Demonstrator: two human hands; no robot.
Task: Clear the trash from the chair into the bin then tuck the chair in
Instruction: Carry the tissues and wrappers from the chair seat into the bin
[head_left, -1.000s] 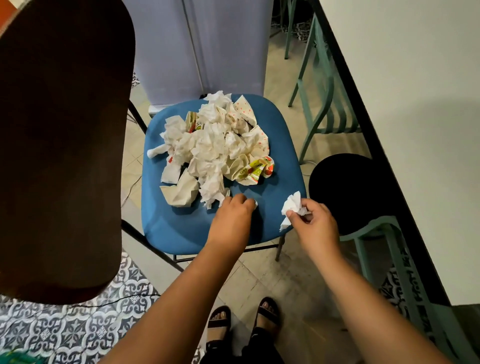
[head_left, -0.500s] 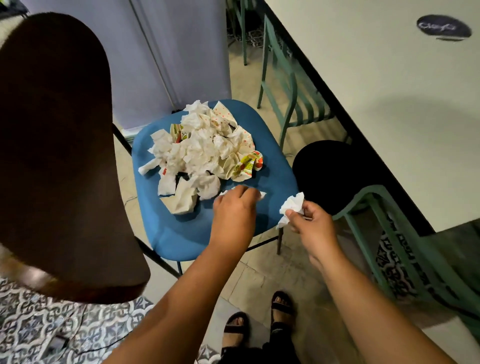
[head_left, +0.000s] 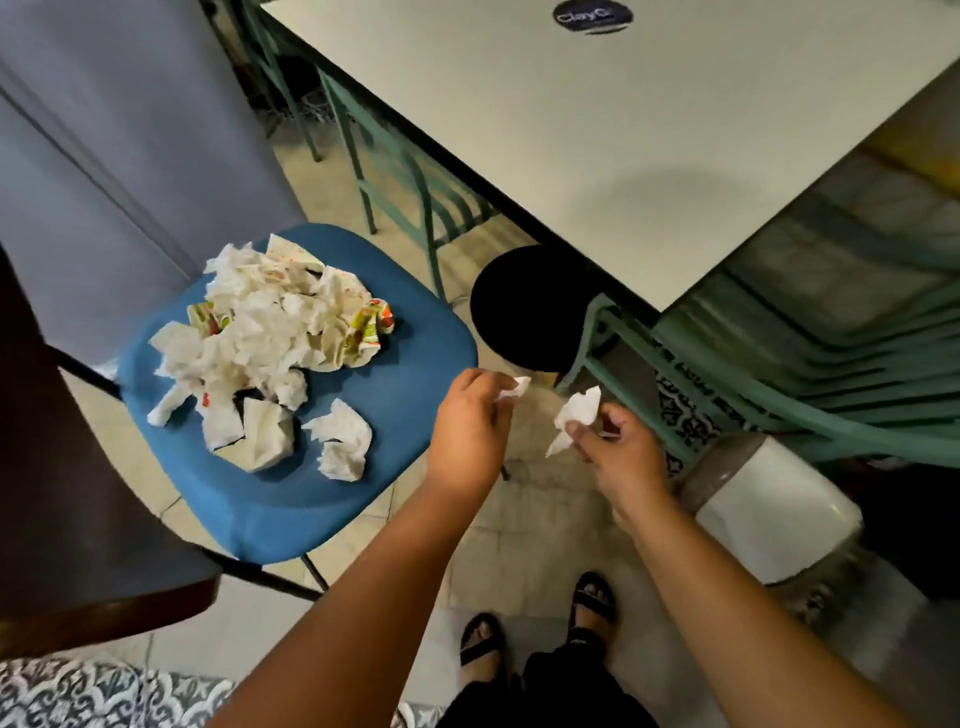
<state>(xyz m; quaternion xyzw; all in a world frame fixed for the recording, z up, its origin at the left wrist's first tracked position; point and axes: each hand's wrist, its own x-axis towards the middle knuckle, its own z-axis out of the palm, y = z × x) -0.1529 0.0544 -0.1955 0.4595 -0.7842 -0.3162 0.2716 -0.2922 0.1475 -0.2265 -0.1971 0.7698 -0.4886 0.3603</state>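
A blue padded chair seat carries a heap of crumpled white napkins and printed wrappers, with two loose tissues nearer me. Off the seat's right edge, my left hand pinches a small white scrap. Just to its right, my right hand holds a crumpled white tissue. Both hands hover just short of the round black bin, which stands on the floor beside the chair, partly under the table edge.
A cream table fills the upper right, with teal metal chairs tucked beneath it. A dark brown chair back rises at the left. A grey and white cylinder stands at the right. My sandalled feet are on tile below.
My left hand lifted a scrap off the seat and moved right, off the chair edge toward the bin. My right hand kept its tissue. The camera view swung right.
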